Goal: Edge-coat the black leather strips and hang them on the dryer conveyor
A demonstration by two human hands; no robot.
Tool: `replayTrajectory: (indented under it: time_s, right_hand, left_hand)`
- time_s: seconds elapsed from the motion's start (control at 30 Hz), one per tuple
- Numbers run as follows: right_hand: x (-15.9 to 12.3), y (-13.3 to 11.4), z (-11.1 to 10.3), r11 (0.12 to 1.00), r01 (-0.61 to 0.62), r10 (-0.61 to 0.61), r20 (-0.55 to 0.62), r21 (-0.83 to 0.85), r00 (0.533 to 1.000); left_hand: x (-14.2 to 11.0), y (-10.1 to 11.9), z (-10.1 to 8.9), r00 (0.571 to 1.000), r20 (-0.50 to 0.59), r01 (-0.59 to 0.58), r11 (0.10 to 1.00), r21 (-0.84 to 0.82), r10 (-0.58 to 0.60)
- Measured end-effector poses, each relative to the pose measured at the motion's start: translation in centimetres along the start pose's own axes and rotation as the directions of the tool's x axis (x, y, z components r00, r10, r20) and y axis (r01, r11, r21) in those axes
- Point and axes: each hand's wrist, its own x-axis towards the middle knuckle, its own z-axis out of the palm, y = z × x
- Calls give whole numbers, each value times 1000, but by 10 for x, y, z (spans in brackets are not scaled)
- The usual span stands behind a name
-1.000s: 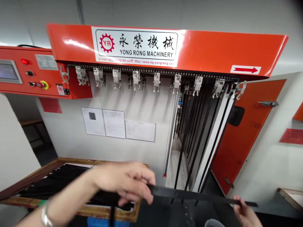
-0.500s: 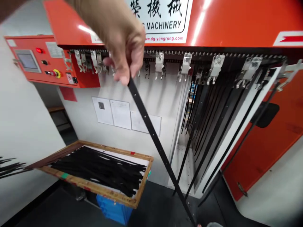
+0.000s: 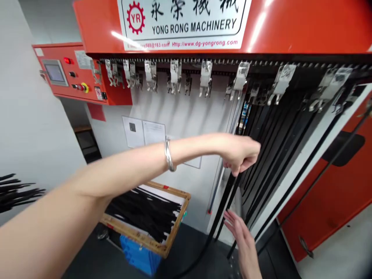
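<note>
My left hand reaches across from the left, a silver bracelet on its wrist. It is closed around the upper part of a black strip, which hangs below it and curves toward the bottom of the view. Lower down, my right hand is open, fingers stretched out, close to the hanging strips; it holds nothing I can see. Behind both hands, more black strips hang in the machine's opening. Metal clips line the chain above.
A wood-framed tray of black strips stands at lower left, partly behind my left arm, over a blue crate. The orange machine spans the top, with a control panel at left. An orange door is at right.
My left hand has moved from upper centre down and right, near the machine's opening. The strip, earlier stretched diagonally, now hangs steeper. My right hand has come up into view, open.
</note>
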Motion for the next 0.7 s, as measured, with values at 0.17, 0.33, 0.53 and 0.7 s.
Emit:
replayTrajectory:
  time_s: [0.17, 0.33, 0.53, 0.7]
  right_hand:
    - [43, -47, 82, 975, 222, -224, 166, 31, 960]
    - [75, -71, 127, 943, 280, -304, 128, 181, 944]
    - [118, -116, 140, 902, 359, -396, 132, 241, 909]
    - [142, -133, 143, 887, 383, -426, 137, 259, 894]
  left_hand:
    - [-11, -37, 13, 1000, -24, 12, 999, -46, -14]
    - [-40, -54, -22, 789, -529, 122, 923, -364, -313]
    - [-13, -67, -91, 377, -782, -186, 786, -590, -497]
    - [7, -73, -124, 509, -698, -272, 676, -685, -503]
